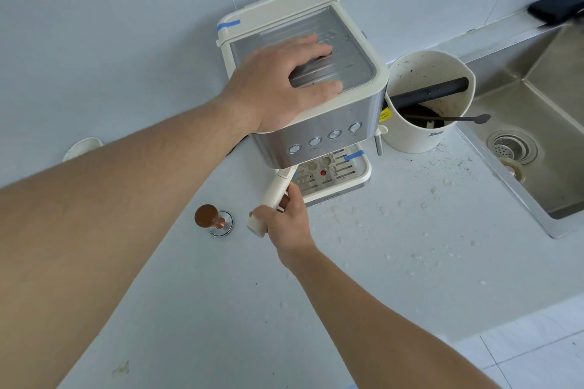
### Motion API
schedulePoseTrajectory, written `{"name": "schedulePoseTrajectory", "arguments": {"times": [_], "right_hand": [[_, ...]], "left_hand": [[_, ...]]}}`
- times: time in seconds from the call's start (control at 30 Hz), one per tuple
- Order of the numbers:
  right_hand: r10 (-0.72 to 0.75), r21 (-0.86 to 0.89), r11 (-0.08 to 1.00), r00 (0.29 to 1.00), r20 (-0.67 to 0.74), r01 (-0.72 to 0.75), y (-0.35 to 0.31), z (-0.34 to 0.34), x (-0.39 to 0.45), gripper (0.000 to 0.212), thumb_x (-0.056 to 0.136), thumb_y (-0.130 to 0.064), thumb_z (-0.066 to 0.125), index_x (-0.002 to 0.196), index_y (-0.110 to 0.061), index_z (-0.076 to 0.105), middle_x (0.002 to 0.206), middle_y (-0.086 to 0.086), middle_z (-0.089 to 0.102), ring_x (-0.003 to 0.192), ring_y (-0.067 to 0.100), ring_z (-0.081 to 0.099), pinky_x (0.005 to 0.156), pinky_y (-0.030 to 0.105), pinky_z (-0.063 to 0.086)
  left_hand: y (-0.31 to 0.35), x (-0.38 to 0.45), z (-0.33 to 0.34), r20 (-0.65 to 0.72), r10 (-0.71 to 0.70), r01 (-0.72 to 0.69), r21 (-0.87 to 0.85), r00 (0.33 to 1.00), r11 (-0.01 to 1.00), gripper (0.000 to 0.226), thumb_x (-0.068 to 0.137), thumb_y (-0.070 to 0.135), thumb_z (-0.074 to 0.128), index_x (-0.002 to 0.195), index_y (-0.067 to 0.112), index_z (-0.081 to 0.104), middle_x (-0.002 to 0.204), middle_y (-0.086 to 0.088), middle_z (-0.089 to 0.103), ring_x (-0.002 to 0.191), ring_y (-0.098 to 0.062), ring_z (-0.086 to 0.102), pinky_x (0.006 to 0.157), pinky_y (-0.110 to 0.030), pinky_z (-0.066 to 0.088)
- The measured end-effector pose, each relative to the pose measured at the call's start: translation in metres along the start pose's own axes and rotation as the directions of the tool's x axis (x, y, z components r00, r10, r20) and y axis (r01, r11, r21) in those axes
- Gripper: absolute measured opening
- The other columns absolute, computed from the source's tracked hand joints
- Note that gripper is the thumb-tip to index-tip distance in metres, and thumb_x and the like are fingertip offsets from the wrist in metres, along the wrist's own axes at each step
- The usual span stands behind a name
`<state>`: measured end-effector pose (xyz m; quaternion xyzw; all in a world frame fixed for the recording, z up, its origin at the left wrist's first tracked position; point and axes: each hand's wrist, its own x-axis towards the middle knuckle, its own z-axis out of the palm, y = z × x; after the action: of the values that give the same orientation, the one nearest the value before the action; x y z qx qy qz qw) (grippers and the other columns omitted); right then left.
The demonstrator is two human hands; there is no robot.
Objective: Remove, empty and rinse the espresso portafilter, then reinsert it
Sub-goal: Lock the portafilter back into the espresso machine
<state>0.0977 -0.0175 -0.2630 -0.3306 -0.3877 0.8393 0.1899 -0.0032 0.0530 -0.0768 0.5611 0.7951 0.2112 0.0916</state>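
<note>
A cream and steel espresso machine (341, 117) stands on the white counter against the wall. My left hand (284, 85) lies flat on its ribbed metal top, fingers spread, pressing down. The portafilter's cream handle (274, 196) sticks out toward me from under the machine's front, angled to the left. My right hand (286, 224) is closed around that handle near its end. The portafilter's head is hidden under the machine, above the drip tray (355, 172).
A cream knock box (423, 136) with a black bar, coffee grounds and a spoon stands right of the machine. A steel sink (537, 142) lies at the far right. A brown-handled tamper (212, 219) stands left of my right hand. Water drops and crumbs dot the counter.
</note>
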Motion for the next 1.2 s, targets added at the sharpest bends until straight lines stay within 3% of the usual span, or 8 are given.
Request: {"name": "schedulePoseTrajectory", "arguments": {"times": [0.1, 0.23, 0.4, 0.53, 0.77, 0.9, 1.07, 1.2], "right_hand": [[-0.002, -0.008, 1.0, 1.0, 0.014, 0.002, 0.003, -0.009, -0.001, 0.052, 0.063, -0.009, 0.072, 0.104, -0.037, 0.061, 0.094, 0.001, 0.06, 0.087, 0.029, 0.065, 0.068, 0.039, 0.054], [-0.007, -0.004, 1.0, 1.0, 0.013, 0.007, 0.002, -0.007, 0.001, 0.052, 0.064, -0.009, 0.076, 0.108, -0.031, 0.061, 0.095, 0.001, 0.061, 0.079, 0.019, 0.064, 0.066, 0.034, 0.055], [0.003, 0.084, 0.996, 1.0, 0.01, -0.004, -0.005, 0.011, 0.013, 0.054, 0.068, -0.009, 0.081, 0.113, -0.022, 0.054, 0.104, 0.003, 0.062, 0.079, 0.014, 0.068, 0.07, 0.037, 0.061], [-0.015, 0.155, 0.988, 1.0, -0.012, 0.016, -0.007, 0.025, 0.024, 0.053, 0.075, 0.002, 0.08, 0.115, -0.018, 0.053, 0.105, 0.006, 0.06, 0.077, 0.013, 0.068, 0.071, 0.043, 0.062], [0.047, 0.291, 0.957, 0.994, -0.1, -0.016, -0.016, 0.054, 0.039, 0.051, 0.075, 0.004, 0.081, 0.111, -0.021, 0.054, 0.102, 0.006, 0.062, 0.086, 0.017, 0.067, 0.062, 0.031, 0.062], [0.071, 0.322, 0.946, 0.99, -0.126, -0.027, -0.021, 0.062, 0.044, 0.05, 0.075, 0.003, 0.082, 0.103, -0.027, 0.053, 0.105, 0.008, 0.061, 0.088, 0.017, 0.066, 0.064, 0.031, 0.062], [0.078, 0.339, 0.941, 0.987, -0.137, -0.028, -0.025, 0.056, 0.047, 0.055, 0.075, 0.004, 0.082, 0.119, -0.014, 0.053, 0.117, 0.016, 0.061, 0.095, 0.021, 0.065, 0.07, 0.036, 0.063], [0.032, 0.336, 0.942, 0.989, -0.143, 0.019, -0.026, 0.048, 0.047, 0.052, 0.076, 0.005, 0.08, 0.112, -0.023, 0.055, 0.115, 0.013, 0.061, 0.095, 0.02, 0.065, 0.065, 0.03, 0.062]], "left_hand": [[0.0, 0.0, 0.0, 0.0, 0.0, 0.0, -0.001, 1.0, 1.0, 0.072, 0.071, 0.073, 0.051, 0.136, 0.041, 0.052, 0.155, 0.012, 0.039, 0.14, -0.003, 0.034, 0.113, -0.027, 0.025], [0.0, 0.001, 0.0, 0.003, -0.003, 0.003, 0.005, 1.0, 1.0, 0.071, 0.072, 0.072, 0.051, 0.136, 0.042, 0.051, 0.155, 0.013, 0.038, 0.139, -0.002, 0.034, 0.111, -0.025, 0.025], [0.0, 0.0, 0.0, 0.003, 0.001, -0.001, -0.002, 1.0, 1.0, 0.069, 0.074, 0.07, 0.053, 0.136, 0.04, 0.052, 0.155, 0.013, 0.039, 0.139, -0.001, 0.034, 0.107, -0.021, 0.023], [0.0, 0.0, -0.001, 0.002, -0.003, 0.003, -0.005, 1.0, 1.0, 0.066, 0.075, 0.068, 0.055, 0.135, 0.04, 0.052, 0.154, 0.012, 0.039, 0.138, -0.001, 0.035, 0.104, -0.019, 0.022], [0.0, 0.0, -0.001, 0.002, 0.005, -0.005, -0.005, 1.0, 1.0, 0.064, 0.077, 0.066, 0.056, 0.136, 0.04, 0.052, 0.154, 0.012, 0.04, 0.139, -0.001, 0.033, 0.104, -0.019, 0.021], [0.0, 0.0, -0.001, 0.004, -0.001, 0.001, -0.002, 1.0, 1.0, 0.065, 0.076, 0.068, 0.055, 0.135, 0.041, 0.052, 0.154, 0.012, 0.039, 0.139, -0.001, 0.034, 0.106, -0.021, 0.023], [-0.001, 0.0, 0.0, 0.001, 0.006, -0.006, -0.013, 1.0, 1.0, 0.067, 0.075, 0.069, 0.055, 0.135, 0.041, 0.052, 0.154, 0.012, 0.04, 0.139, -0.001, 0.034, 0.108, -0.022, 0.024], [-0.001, 0.0, -0.001, -0.002, 0.006, -0.006, -0.012, 1.0, 1.0, 0.067, 0.075, 0.069, 0.055, 0.135, 0.041, 0.052, 0.154, 0.013, 0.04, 0.138, 0.001, 0.034, 0.108, -0.021, 0.024]]}}
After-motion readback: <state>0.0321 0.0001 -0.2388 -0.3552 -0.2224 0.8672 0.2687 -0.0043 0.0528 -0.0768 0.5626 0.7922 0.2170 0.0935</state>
